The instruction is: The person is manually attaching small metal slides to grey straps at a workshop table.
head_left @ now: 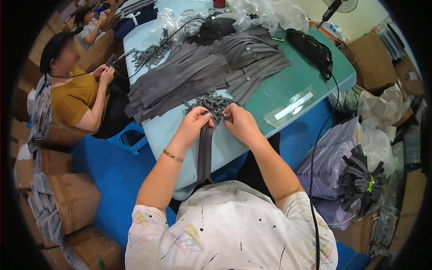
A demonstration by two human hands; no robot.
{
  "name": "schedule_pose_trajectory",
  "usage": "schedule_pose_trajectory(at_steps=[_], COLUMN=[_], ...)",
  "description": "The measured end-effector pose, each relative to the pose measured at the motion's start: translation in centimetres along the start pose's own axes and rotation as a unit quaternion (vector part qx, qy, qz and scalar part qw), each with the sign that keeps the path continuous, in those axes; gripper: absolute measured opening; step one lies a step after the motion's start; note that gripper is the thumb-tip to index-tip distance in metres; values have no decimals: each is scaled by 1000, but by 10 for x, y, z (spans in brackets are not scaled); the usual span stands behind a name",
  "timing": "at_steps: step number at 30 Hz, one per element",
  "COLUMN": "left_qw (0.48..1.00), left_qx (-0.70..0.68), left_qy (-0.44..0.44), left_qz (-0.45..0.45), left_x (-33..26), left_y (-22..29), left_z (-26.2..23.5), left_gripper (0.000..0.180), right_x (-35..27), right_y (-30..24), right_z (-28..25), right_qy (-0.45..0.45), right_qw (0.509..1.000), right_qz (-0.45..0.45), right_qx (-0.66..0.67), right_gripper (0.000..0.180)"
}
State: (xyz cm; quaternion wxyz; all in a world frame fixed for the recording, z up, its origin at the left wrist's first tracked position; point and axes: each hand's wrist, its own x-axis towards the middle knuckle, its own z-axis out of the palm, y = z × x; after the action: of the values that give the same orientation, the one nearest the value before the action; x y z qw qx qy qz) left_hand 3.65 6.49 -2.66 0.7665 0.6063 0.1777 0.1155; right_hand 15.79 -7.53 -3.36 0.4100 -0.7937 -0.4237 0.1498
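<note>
My left hand [196,122] pinches the top end of a long dark grey zipper [205,150], which hangs down over the table's near edge towards my lap. Close beside it, the thumb and fingertips of my right hand [240,121] are closed near the same end; whatever they grip is too small and covered to make out. Just beyond my fingertips lies a heap of small dark zipper sliders [212,101]. Behind that heap, many grey zipper strips [180,81] are spread in a thick layer across the table.
The light blue table [173,150] carries a green mat [270,105], a black bag [310,50] and clear plastic bags [270,13]. Another heap of sliders [150,55] lies far left. A co-worker [74,96] sits at left. Boxes [74,195] and wrapped bundles [330,162] flank me; a black cable [313,189] hangs at right.
</note>
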Motion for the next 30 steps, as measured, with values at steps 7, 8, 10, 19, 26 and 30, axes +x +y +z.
schedule_pose_trajectory(at_steps=[7,8,10,19,26,30], left_qw=[981,981,980,984,989,992], left_qx=[5,5,-116,-151,-149,-126], left_qy=[-112,-112,-69,-43,1,-8], left_qz=[-160,-159,-145,-89,-2,-22], left_x=[7,9,11,-5,-7,-9], left_y=[13,10,4,-4,-5,-3], left_z=[10,12,14,13,19,21], left_gripper=[11,11,11,12,19,20], right_x=[2,3,3,-10,-15,-19], right_y=[-6,-3,9,7,8,-6], right_z=[6,6,7,-7,16,11], right_qy=[99,91,98,-34,24,55], right_qw=[982,983,984,854,906,936], right_qz=[-83,-78,-83,115,6,-13], right_qx=[-138,-137,-126,507,424,348], right_gripper=[25,25,26,28,30,27])
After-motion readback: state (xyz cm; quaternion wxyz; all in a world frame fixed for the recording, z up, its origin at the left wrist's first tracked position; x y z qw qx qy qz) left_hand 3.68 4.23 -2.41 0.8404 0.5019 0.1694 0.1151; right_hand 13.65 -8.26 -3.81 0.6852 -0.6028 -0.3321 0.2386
